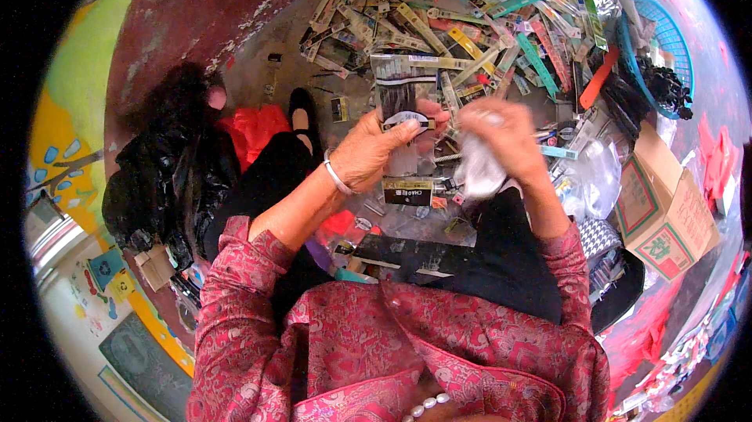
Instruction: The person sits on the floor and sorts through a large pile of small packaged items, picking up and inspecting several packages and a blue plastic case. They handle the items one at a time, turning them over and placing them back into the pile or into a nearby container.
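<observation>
My left hand (pixel 364 152), with a silver bangle at its wrist, grips a clear plastic packet (pixel 395 73) upright in front of me. Dark strips show inside its upper part, and a black label is at its lower end. The thumb presses a white oval mark on its middle. My right hand (pixel 509 136) is blurred by motion just to the right. Its fingers are closed round a crumpled white cloth or sheet (pixel 479 170); which of the two I cannot tell.
A large heap of flat plastic packets (pixel 470 15) spreads over the floor ahead. A blue basket (pixel 654 15) with black items stands at the far right, near a red-orange handle (pixel 597 81). An open cardboard box (pixel 666 203) is on the right, black plastic bags (pixel 172 179) on the left.
</observation>
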A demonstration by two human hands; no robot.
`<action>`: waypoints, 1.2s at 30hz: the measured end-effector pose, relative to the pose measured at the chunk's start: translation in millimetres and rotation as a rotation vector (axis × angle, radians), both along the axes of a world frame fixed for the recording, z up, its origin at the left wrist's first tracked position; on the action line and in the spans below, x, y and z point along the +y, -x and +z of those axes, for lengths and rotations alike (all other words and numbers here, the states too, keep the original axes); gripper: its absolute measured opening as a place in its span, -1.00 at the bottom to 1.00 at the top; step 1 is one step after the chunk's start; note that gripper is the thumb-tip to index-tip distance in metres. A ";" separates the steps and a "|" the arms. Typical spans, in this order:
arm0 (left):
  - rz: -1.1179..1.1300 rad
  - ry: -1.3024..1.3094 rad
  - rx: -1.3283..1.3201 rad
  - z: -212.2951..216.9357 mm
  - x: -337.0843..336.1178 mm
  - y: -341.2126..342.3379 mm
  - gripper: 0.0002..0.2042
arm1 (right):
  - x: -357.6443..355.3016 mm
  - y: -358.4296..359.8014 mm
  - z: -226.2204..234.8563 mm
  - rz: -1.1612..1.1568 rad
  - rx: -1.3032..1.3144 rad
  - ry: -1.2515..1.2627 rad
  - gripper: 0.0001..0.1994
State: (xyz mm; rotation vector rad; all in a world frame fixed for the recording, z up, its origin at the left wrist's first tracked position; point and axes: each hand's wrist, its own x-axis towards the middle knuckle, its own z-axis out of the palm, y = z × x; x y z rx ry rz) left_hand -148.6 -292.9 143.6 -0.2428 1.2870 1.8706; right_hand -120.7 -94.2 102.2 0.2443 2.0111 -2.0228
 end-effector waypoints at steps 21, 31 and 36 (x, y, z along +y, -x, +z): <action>-0.584 0.371 0.590 13.7 -6.4 -0.3 -0.34 | 4.0 2.2 21.0 0.120 0.538 0.080 -0.83; -0.609 -0.384 -0.441 12.7 -13.8 -9.4 -0.36 | 21.5 14.5 5.1 0.292 0.471 0.547 -0.76; -0.469 -0.191 -0.299 7.0 -9.7 -12.6 -0.41 | 25.0 17.4 2.6 0.133 0.421 0.455 -0.66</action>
